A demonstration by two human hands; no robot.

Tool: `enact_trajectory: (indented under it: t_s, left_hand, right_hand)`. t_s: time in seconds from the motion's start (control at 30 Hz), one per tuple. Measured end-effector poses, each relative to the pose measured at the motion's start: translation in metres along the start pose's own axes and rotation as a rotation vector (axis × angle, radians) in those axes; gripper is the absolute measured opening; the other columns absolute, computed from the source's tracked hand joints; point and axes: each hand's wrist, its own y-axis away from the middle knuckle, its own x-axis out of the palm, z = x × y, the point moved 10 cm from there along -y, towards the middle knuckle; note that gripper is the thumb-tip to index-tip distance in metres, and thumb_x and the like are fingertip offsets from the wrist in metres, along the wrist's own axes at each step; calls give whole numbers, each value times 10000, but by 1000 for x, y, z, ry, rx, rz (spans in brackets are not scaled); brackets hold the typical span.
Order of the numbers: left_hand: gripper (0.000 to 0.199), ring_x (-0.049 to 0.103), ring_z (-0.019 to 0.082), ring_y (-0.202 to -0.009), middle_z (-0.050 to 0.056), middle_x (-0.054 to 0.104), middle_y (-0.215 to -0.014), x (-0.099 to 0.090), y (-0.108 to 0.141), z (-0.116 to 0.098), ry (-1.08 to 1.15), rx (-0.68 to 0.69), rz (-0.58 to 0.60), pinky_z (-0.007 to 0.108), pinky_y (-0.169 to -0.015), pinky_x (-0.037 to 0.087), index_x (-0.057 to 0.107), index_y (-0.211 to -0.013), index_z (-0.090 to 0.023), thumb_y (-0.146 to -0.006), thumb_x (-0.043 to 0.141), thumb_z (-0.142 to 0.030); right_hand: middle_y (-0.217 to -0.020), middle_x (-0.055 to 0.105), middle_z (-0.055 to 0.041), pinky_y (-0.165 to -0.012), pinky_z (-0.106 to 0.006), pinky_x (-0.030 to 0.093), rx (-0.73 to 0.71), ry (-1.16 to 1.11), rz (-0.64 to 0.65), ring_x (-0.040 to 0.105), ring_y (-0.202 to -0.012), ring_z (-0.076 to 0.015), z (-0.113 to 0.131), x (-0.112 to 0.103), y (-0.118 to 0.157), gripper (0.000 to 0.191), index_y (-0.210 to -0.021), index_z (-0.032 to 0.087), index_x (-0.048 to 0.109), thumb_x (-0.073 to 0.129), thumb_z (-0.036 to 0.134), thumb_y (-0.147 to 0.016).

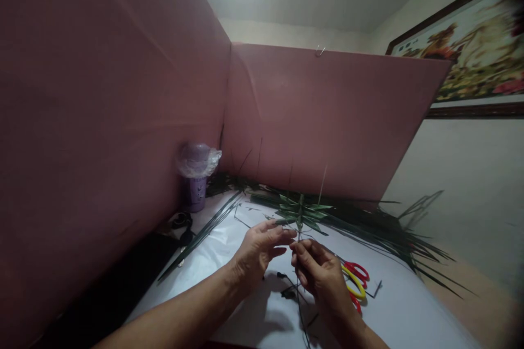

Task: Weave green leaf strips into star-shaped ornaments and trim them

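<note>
Both my hands meet over a white table (401,311). My left hand (257,251) pinches the base of a woven green leaf piece (301,211) with pointed leaflets fanned to both sides. My right hand (317,272) grips the thin dark stem (302,316) of the same piece, which trails down toward me. The leaf piece stands just beyond my fingertips.
Red and yellow scissors (355,281) lie right of my right hand. Long green leaf strips (388,229) are piled along the back and right. A purple cup (194,185) with a plastic cover stands at the back left. Pink boards (327,120) wall the table.
</note>
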Motion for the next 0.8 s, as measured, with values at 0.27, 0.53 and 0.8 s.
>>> enact_trajectory:
  t_s: [0.27, 0.53, 0.8]
  left_hand:
    - [305, 615, 177, -783, 106, 679, -857, -2, -1, 11, -69, -18, 12, 270, -702, 428, 675, -855, -90, -646, 760, -295]
    - [346, 593, 161, -600, 114, 670, -790, -7, -2, 20, -99, -43, -31, 245, -495, 398, 669, -751, -71, -626, 752, -383]
    - [246, 545, 130, -555, 43, 601, -649, -2, 1, 15, -89, 3, 14, 250, -537, 393, 645, -726, -87, -648, 722, -308]
  right_hand:
    - [-531, 551, 35, -327, -148, 191, 13, 52, 56, 358, -330, -10, -13, 6, 1, 355, -645, 156, 570, 730, 470, -682]
    - [-562, 581, 20, -366, -173, 236, 9, 89, 104, 392, -353, -26, -21, 14, 5, 331, -661, 154, 583, 704, 456, -722]
    - [-497, 539, 37, -384, -181, 220, 67, 85, 108, 340, -357, -29, -25, 20, 9, 342, -734, 146, 604, 712, 470, -709]
